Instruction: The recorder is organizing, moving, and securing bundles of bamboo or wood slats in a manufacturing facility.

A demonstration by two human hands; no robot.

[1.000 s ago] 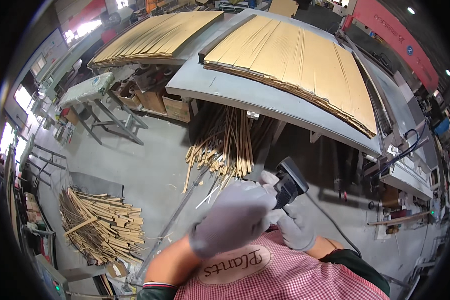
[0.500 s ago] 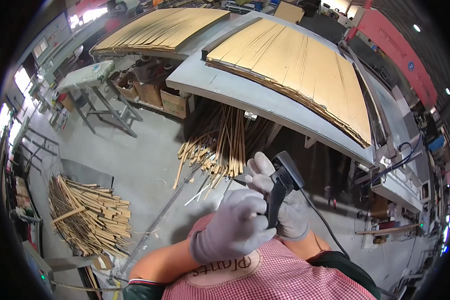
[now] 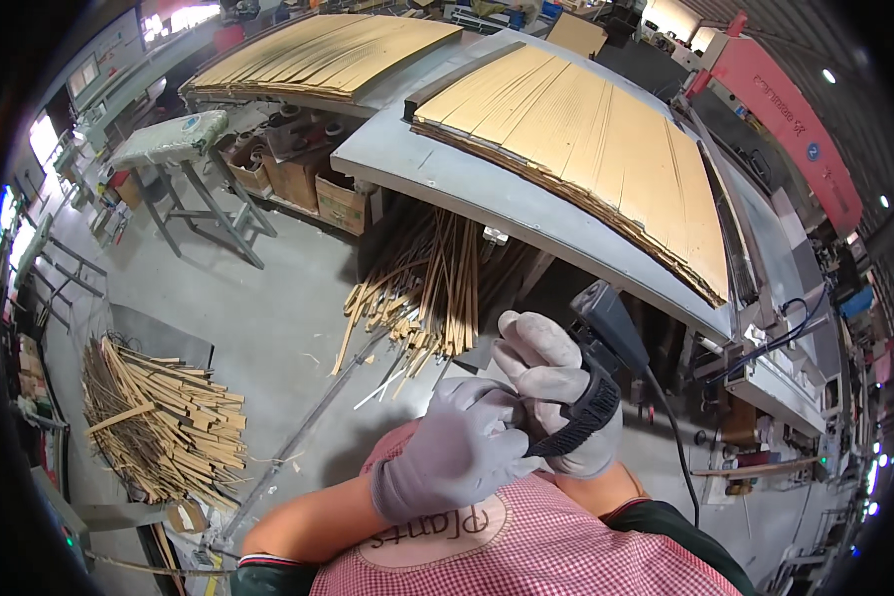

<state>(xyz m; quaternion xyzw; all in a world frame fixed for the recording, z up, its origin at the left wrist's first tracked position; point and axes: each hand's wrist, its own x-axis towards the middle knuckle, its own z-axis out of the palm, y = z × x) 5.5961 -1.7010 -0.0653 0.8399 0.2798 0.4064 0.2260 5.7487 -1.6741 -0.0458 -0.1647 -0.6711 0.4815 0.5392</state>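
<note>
In front of my chest, both hands wear light grey work gloves. My left hand (image 3: 457,447) is closed, pinching the lower end of a black strap (image 3: 588,412). That strap runs across the palm of my right hand (image 3: 556,372). A black box-shaped device (image 3: 611,326) sits at the strap's upper end, on the outer side of the right hand. From it a black cable (image 3: 677,437) hangs down to the right. My right hand is raised with its fingers loosely bent, and nothing shows in their grip.
Ahead, a grey machine table (image 3: 447,179) bears a stack of slit tan sheets (image 3: 586,149); another stack (image 3: 328,55) lies farther left. Thin strips (image 3: 427,288) spill from beneath the table. A strip pile (image 3: 164,422) and a trestle stand (image 3: 184,139) are at left; a red machine arm (image 3: 785,119) at right.
The strap now lies more fully across my right palm, and the device has shifted up and right. My left hand keeps its pinch on the strap's lower end.
</note>
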